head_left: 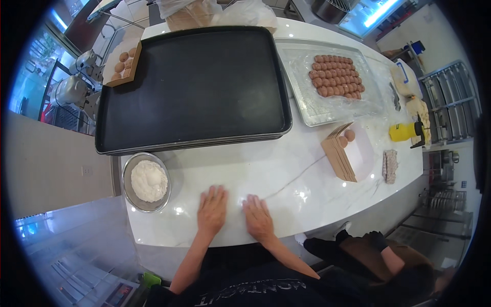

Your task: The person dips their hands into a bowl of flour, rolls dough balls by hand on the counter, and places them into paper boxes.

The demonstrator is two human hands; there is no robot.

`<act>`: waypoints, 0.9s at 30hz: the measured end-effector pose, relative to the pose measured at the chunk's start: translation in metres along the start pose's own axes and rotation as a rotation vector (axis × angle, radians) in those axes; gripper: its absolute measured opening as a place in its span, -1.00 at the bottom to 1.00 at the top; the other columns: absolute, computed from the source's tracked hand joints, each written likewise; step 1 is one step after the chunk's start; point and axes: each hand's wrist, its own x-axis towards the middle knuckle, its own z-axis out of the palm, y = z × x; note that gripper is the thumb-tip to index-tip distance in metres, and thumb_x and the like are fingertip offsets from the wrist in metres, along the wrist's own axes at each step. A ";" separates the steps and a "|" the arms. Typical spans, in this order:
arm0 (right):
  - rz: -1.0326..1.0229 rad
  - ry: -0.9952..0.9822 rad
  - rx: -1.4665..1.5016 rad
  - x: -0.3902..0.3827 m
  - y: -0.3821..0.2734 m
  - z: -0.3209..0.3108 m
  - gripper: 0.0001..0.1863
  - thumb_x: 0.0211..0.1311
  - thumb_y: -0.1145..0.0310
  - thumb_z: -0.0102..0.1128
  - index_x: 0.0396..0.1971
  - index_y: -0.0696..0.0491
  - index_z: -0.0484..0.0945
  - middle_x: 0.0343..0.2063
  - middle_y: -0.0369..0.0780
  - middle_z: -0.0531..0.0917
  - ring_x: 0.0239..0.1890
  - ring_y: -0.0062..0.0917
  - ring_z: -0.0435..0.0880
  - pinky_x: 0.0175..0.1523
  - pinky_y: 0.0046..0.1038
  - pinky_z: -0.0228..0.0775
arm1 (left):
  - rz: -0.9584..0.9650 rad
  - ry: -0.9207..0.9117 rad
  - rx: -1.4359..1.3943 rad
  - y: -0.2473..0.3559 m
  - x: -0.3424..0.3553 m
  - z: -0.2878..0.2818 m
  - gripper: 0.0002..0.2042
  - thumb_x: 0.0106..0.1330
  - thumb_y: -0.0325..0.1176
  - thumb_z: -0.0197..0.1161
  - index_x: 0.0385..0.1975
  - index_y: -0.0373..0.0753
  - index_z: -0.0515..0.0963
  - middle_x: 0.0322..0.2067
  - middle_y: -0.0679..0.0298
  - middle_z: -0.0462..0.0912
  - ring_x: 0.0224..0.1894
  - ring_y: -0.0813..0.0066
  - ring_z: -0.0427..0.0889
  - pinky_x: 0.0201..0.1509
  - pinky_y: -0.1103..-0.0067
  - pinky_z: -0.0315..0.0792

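Observation:
Both palms rest on the white marble-patterned counter near its front edge. My left hand lies flat with fingers stretched forward and holds nothing. A short way to its right, my right hand also lies flat, fingers spread and bare. Left of my left hand stands a metal bowl of white flour. Beyond my hands is a stack of large black baking trays, the top one bare apart from its back left corner, where a cardboard box of round brown balls overlaps the rim.
Back right, a metal tray holds rows of brown balls on plastic film. Closer stand a cardboard box with two balls, a yellow spray bottle and a folded cloth. Another person is at the lower right, off the counter.

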 end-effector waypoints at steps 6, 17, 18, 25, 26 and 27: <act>0.140 0.119 -0.267 0.079 0.030 -0.038 -0.51 0.23 0.43 0.05 0.18 0.21 0.46 0.26 0.06 0.42 0.34 0.05 0.32 0.43 0.04 0.05 | -0.117 0.268 -0.044 -0.021 0.060 -0.024 -0.62 0.38 -0.37 0.11 0.18 -0.27 0.53 0.27 0.16 0.48 0.39 0.02 0.29 0.43 0.06 0.13; 0.061 0.140 -0.194 0.055 0.041 -0.041 -0.54 0.20 0.43 0.07 0.13 0.20 0.50 0.20 0.03 0.49 0.29 -0.02 0.41 0.42 0.03 0.09 | 0.001 0.285 -0.011 -0.035 0.023 -0.015 -0.66 0.32 -0.43 0.18 0.08 -0.29 0.59 0.15 0.12 0.59 0.31 -0.10 0.39 0.39 0.07 0.19; 0.128 0.257 -0.237 0.071 0.042 -0.049 -0.54 0.20 0.43 0.08 0.13 0.19 0.50 0.19 0.03 0.50 0.29 -0.06 0.42 0.43 0.02 0.09 | 0.034 0.284 -0.023 -0.027 0.041 -0.016 -0.66 0.32 -0.43 0.18 0.08 -0.29 0.59 0.15 0.12 0.59 0.31 -0.10 0.39 0.39 0.07 0.19; -0.019 0.202 -0.069 0.026 0.017 -0.007 -0.56 0.18 0.48 0.08 0.10 0.19 0.51 0.16 -0.03 0.54 0.26 -0.16 0.47 0.41 -0.14 0.21 | 0.175 0.148 -0.238 -0.022 0.003 -0.013 -0.69 0.34 -0.43 0.17 0.06 -0.33 0.60 0.16 0.09 0.57 0.33 -0.11 0.37 0.44 0.05 0.12; -0.097 0.191 -0.057 0.018 0.022 -0.014 -0.57 0.18 0.47 0.08 0.08 0.19 0.52 0.16 -0.05 0.55 0.26 -0.18 0.48 0.41 -0.15 0.22 | 0.216 0.148 -0.249 -0.032 0.004 -0.014 -0.69 0.34 -0.43 0.17 0.06 -0.33 0.60 0.16 0.09 0.57 0.33 -0.11 0.37 0.44 0.05 0.12; -0.031 0.218 -0.140 0.026 0.027 -0.030 -0.60 0.17 0.45 0.11 0.04 0.18 0.56 0.14 -0.10 0.57 0.25 -0.24 0.49 0.42 -0.16 0.21 | 0.177 0.176 -0.163 -0.044 0.009 -0.014 -0.69 0.34 -0.44 0.17 0.06 -0.33 0.60 0.16 0.10 0.58 0.33 -0.10 0.37 0.44 0.07 0.12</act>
